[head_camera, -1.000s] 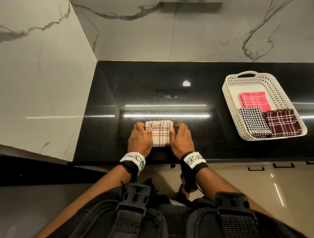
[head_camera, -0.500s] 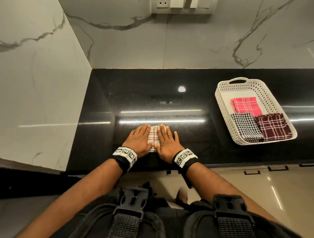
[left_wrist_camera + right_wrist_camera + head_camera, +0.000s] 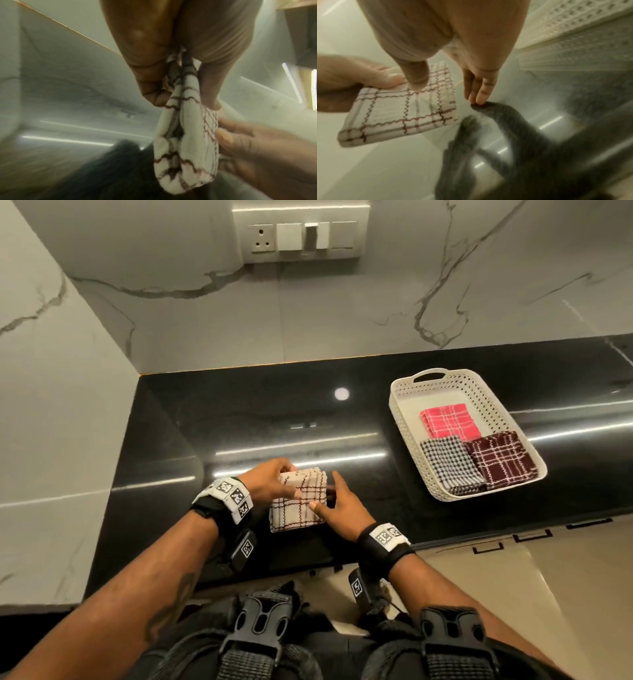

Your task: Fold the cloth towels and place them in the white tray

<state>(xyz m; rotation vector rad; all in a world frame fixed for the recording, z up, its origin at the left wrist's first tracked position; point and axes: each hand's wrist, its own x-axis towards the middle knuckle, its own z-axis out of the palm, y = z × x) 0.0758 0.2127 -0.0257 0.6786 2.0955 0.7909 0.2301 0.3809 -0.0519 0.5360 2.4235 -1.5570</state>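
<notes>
A folded cream towel with dark red plaid lines [image 3: 298,505] [image 3: 402,112] is held a little above the black counter near its front edge. My left hand [image 3: 267,482] pinches its left side between thumb and fingers [image 3: 152,94]. My right hand [image 3: 334,505] is just right of the towel, its thumb [image 3: 417,81] resting on the cloth and its straight fingers [image 3: 477,94] pointing down to the counter. The white perforated tray [image 3: 406,440] stands to the right and holds a pink towel [image 3: 448,421], a black-and-white checked towel [image 3: 445,463] and a maroon plaid towel [image 3: 496,462], all folded.
The glossy black counter [image 3: 239,412] runs from a marble side wall on the left to beyond the tray. A socket and switch plate [image 3: 301,234] sits on the back wall. The tray's far left part shows bare floor [image 3: 411,405].
Both hands lay flat on the folded towel on the counter before. Now my left hand has picked it up and my right hand has slid to its right side.
</notes>
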